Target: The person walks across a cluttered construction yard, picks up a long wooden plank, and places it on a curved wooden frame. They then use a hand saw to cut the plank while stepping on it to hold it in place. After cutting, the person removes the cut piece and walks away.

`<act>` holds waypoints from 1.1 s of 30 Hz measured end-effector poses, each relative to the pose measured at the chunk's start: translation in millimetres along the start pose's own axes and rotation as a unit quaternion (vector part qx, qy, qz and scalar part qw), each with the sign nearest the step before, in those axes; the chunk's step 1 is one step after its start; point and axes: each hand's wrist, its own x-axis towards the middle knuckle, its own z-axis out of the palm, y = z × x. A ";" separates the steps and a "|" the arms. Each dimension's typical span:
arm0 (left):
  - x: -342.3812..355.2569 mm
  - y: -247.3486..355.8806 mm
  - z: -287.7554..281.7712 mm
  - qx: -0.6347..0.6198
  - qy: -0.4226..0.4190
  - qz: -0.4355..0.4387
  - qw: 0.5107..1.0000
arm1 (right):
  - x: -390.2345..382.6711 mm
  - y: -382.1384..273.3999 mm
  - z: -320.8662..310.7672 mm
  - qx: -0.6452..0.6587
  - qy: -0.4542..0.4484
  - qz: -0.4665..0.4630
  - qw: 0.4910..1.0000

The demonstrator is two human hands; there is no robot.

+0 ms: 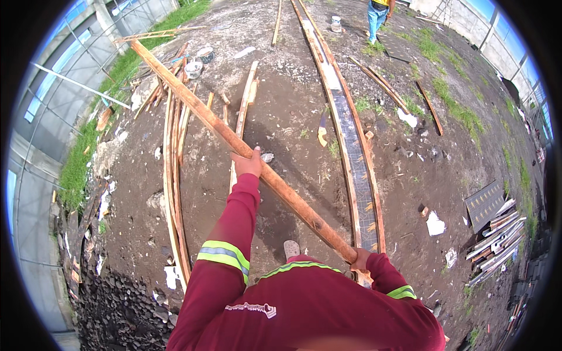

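Observation:
A long wooden beam [293, 202] slants across in front of me, its far end up at the left and its near end beside my right side. Partway along it, my left hand [249, 162] is wrapped round the wood. Close to the near end, my right hand [362, 259] grips the same beam; part of its fingers is hidden. Below the beam's near end runs a long narrow form [379, 216] of two timber rails with dark sheet and mesh between them.
Long boards [171, 175] lie on the dirt at left, and a shorter plank [246, 99] lies nearer the middle. White buckets [193, 70] stand farther off. Stacked timber strips [497, 240] lie at right. Black gravel [117, 310] is heaped lower left. Another person [377, 20] is at the far right.

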 end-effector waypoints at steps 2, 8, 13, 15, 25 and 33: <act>32.1 13.4 3.9 0.002 0.022 0.028 0.999 | 18.7 -19.9 -13.0 -0.009 0.032 -0.036 0.999; 133.1 50.8 14.6 -0.014 0.047 0.047 0.998 | 84.6 -79.8 -51.0 0.013 0.083 -0.061 0.995; 236.7 67.9 35.6 -0.005 0.048 0.071 0.996 | 162.4 -129.1 -85.4 0.045 0.109 -0.066 0.991; 280.3 77.5 46.4 -0.017 0.032 0.087 0.996 | 195.9 -151.7 -102.3 0.057 0.133 -0.104 0.984; 454.1 182.6 115.0 -0.087 -0.027 0.143 0.985 | 280.9 -276.3 -239.5 0.086 0.132 -0.085 0.984; 592.2 249.0 240.0 -0.013 -0.009 0.156 0.988 | 394.1 -302.1 -363.2 0.126 0.133 -0.086 0.979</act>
